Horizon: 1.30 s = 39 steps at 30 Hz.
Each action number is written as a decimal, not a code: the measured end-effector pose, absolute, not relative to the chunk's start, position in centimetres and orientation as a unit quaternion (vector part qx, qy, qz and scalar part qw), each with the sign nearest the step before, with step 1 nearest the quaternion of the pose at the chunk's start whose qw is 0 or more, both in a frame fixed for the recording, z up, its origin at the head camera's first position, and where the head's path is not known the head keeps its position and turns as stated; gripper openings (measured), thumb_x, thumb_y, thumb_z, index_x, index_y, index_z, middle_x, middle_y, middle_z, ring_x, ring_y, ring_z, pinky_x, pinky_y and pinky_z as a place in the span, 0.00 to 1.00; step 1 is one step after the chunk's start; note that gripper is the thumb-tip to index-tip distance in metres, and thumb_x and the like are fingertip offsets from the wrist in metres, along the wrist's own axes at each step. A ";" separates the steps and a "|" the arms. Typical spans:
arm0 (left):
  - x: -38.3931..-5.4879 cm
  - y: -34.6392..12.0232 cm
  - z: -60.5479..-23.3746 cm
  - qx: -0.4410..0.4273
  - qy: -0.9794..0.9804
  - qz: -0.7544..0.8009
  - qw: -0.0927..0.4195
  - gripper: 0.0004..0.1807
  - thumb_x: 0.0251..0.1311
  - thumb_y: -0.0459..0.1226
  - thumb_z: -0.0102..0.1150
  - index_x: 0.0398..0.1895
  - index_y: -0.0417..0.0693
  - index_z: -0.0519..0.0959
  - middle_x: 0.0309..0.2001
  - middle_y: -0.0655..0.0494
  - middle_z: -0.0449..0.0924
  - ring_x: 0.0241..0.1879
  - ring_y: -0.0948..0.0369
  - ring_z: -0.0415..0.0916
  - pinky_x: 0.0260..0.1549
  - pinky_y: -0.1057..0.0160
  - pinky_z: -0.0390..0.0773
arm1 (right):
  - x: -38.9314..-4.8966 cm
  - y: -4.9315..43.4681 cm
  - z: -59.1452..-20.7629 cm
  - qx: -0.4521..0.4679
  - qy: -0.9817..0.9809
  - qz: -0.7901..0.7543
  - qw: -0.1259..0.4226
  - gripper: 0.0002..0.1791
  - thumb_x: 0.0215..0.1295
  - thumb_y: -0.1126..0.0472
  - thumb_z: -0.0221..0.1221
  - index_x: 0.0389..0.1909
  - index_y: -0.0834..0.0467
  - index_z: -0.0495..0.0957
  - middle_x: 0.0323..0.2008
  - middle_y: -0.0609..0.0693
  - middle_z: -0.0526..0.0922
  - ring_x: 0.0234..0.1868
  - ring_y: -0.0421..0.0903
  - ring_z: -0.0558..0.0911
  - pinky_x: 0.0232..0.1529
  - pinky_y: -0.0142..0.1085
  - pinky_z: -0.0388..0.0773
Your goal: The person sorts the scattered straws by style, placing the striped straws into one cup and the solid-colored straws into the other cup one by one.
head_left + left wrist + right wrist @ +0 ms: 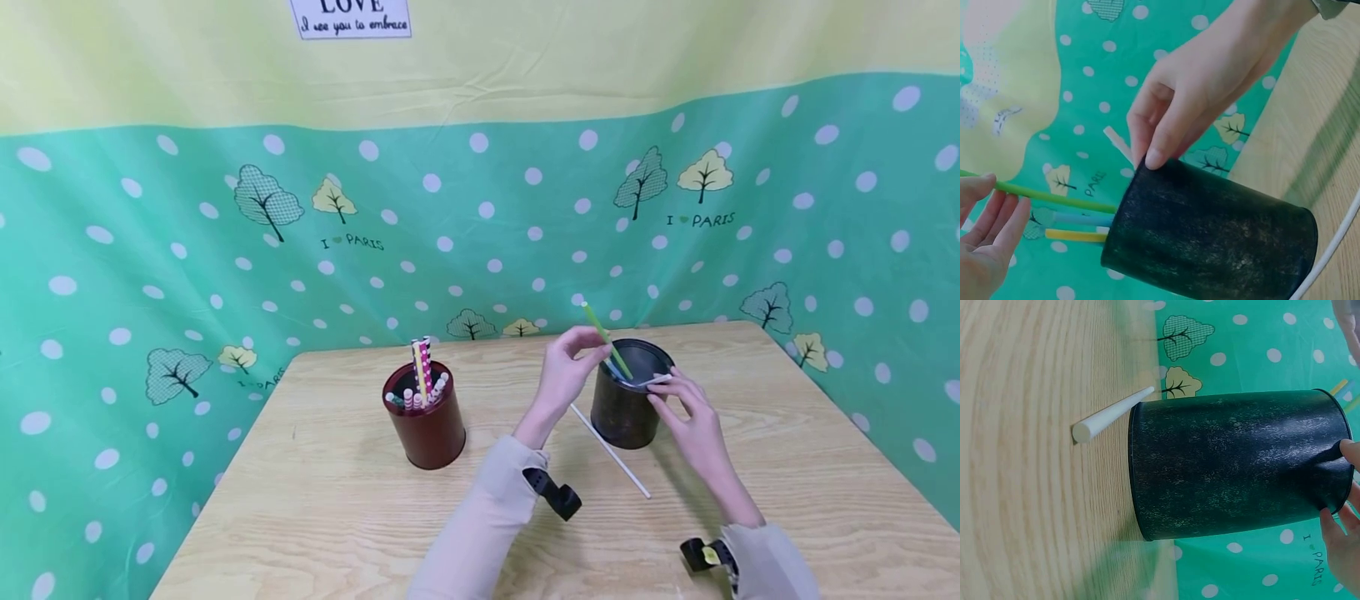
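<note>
My left hand [566, 367] pinches a thin green stick [597, 323] above the dark can [626, 417]. The stick's lower end is inside the can's mouth. In the left wrist view, a blue stick [1082, 219] and a yellow stick [1075, 235] poke out beside the green one. My right hand [690, 408] grips the can's rim, its thumb [1157, 157] against the outer wall. A pale stick [1117, 142] juts out of the can next to the right hand's fingers. The can stands upright on the table.
A white stick [611, 452] lies on the wooden table [337, 500] in front of the dark can. To the left stands a dark red can [427, 437] full of patterned and pale sticks [422, 371]. A green dotted cloth [487, 233] hangs behind the table.
</note>
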<state>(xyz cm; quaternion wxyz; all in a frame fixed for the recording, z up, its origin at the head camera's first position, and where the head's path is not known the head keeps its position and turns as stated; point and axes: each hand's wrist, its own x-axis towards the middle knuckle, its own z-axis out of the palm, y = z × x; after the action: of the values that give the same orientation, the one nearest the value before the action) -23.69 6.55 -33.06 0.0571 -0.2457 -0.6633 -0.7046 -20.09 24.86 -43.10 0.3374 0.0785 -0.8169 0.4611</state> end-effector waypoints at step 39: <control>-23.6 4.8 -40.3 -0.248 -0.729 -0.638 -0.026 0.10 0.52 0.26 0.56 0.38 0.29 0.76 0.38 0.39 0.78 0.36 0.59 0.74 0.35 0.72 0.74 | -18.4 22.9 -40.2 0.074 -0.811 0.467 0.345 0.08 0.48 0.79 0.57 0.32 0.71 0.77 0.40 0.65 0.75 0.55 0.62 0.65 0.52 0.15 0.57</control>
<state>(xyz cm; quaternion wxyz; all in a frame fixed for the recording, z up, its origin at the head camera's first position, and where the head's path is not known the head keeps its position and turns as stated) -23.56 4.84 -40.29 -0.0257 -0.2482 -0.7287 -0.6377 -18.43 22.87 -40.25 0.3451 0.0740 -0.8107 0.4671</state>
